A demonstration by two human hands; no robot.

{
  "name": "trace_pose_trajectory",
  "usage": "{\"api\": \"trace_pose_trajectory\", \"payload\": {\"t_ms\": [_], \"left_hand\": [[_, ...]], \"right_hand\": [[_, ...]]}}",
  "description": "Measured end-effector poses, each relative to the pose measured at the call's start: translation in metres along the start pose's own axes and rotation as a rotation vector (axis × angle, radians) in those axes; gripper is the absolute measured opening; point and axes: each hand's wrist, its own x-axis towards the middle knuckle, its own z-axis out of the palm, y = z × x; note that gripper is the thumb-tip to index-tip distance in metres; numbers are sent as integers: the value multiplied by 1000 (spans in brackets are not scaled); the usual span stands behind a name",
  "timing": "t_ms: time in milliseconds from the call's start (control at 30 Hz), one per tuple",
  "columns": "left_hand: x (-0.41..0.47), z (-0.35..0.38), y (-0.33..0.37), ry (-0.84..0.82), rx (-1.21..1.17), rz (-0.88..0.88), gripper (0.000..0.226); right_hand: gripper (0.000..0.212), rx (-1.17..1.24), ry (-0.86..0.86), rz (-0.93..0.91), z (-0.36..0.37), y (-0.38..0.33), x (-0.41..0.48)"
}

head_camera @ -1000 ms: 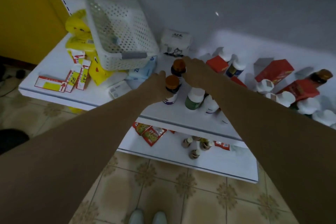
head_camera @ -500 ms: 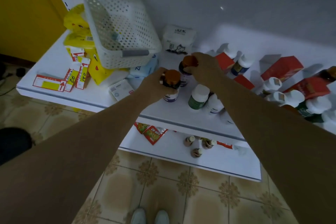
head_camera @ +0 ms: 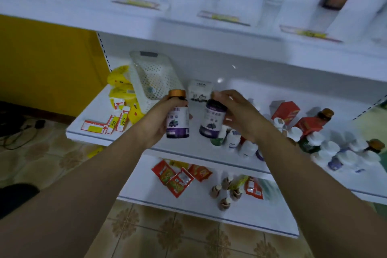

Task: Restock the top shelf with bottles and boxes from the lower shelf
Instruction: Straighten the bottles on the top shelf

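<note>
The left grip [head_camera: 160, 120] is curled round a bottle [head_camera: 178, 120] with a copper-orange cap, held upright in the air above the lower shelf [head_camera: 94, 111]. Its label is white over a purple band with a picture of dark berries. There is print above the berries, but it is too blurred to read.

Just at its 3 o'clock, the right grip [head_camera: 238, 115] holds a second bottle [head_camera: 212, 122] from above, the fingers covering the cap. This one tilts slightly and looks darker purple, with the same berry picture. The two bottles are close but not touching.

At 10 o'clock from them a white perforated basket [head_camera: 155, 77] leans on the lower shelf, with yellow packets [head_camera: 120, 88] beside it and price tags [head_camera: 117, 121], one handwritten "140".

At 3 o'clock lie red boxes [head_camera: 285, 111] and a crowd of white-capped bottles [head_camera: 326, 148].

At 12 o'clock the top shelf [head_camera: 188, 25] carries standing bottles with purple, green and brown fronts, and yellow strips along its edge.

At 6 o'clock, on the bottom shelf [head_camera: 146, 190], are red sachets [head_camera: 180, 180] and small brown bottles [head_camera: 225, 203].
</note>
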Motion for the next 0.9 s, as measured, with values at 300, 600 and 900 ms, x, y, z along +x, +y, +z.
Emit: {"api": "trace_pose_trajectory", "payload": {"t_ms": [300,600,900], "left_hand": [[-108,-2,50,-170,-67,91,37],[-198,7,119,-176,-52,271,47],[-238,28,155,-223,-53,404,43]], "right_hand": [[47,247,34,-93,75,-50,-120],[53,171,269,-327,139,-122,-202],[51,128,278,-506,143,-167,-246]]}}
